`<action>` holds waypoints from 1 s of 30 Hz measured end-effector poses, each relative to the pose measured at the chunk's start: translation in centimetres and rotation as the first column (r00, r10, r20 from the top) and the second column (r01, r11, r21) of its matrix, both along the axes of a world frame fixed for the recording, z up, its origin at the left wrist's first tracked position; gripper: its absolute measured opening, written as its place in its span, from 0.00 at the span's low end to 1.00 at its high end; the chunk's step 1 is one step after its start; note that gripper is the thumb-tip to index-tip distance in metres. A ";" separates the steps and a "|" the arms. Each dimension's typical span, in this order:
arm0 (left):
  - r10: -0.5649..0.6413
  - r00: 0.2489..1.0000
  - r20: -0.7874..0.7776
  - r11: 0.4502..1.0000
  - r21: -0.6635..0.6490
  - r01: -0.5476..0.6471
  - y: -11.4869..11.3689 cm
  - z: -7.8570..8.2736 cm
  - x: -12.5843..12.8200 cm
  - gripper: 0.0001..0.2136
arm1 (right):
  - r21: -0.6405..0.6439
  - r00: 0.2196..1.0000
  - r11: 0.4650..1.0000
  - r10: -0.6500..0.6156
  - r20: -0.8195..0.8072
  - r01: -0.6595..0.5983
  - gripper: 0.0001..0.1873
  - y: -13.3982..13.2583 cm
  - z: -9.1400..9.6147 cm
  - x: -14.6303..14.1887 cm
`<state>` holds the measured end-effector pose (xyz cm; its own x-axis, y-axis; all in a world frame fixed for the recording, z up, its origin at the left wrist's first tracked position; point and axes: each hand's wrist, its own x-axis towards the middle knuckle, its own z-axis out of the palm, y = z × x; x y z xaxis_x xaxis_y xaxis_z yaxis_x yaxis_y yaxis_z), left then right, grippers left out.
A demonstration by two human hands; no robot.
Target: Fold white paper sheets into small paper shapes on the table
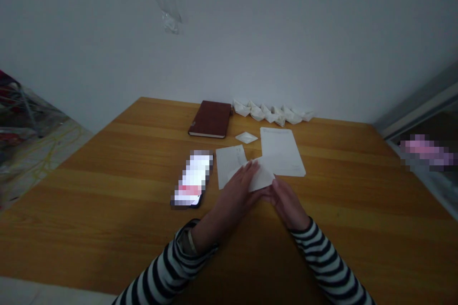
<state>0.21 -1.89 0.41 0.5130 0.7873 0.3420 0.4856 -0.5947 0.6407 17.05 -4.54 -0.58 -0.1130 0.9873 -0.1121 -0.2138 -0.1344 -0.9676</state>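
My left hand (239, 190) lies with fingers stretched flat over a small folded white paper (263, 177) on the wooden table (107, 190). My right hand (286, 202) pinches the same paper at its near right corner. Both arms wear black-and-white striped sleeves. A white sheet (229, 164) lies just beyond my left hand, and a larger white sheet (281, 150) lies behind the folded paper.
A phone (193, 181) with a lit screen lies left of my hands. A brown notebook (211, 119) sits at the back. Beside it stands a row of several folded paper boats (272, 113), with one small folded piece (246, 137) in front. A grey wall rises behind.
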 end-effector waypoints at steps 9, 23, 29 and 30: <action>-0.080 0.993 -0.088 0.992 -0.100 0.071 0.6 -1.4 -0.2 0.25 | 0.089 0.996 0.995 0.044 0.075 -0.051 0.21 0.5 -0.1 0.0; -0.042 0.965 0.259 0.952 -0.284 0.118 1.1 0.1 -0.5 0.20 | 0.137 0.993 0.989 -0.075 0.089 0.063 0.21 0.5 -0.5 0.0; -0.041 0.950 0.310 0.952 -0.277 0.132 1.0 0.3 -0.2 0.20 | 0.170 0.974 0.978 -0.152 0.166 0.123 0.21 0.3 -0.3 -0.3; -0.039 0.947 0.319 0.953 -0.272 0.131 1.0 0.4 -0.1 0.19 | 0.169 0.972 0.977 -0.159 0.172 0.130 0.21 0.3 -0.2 -0.3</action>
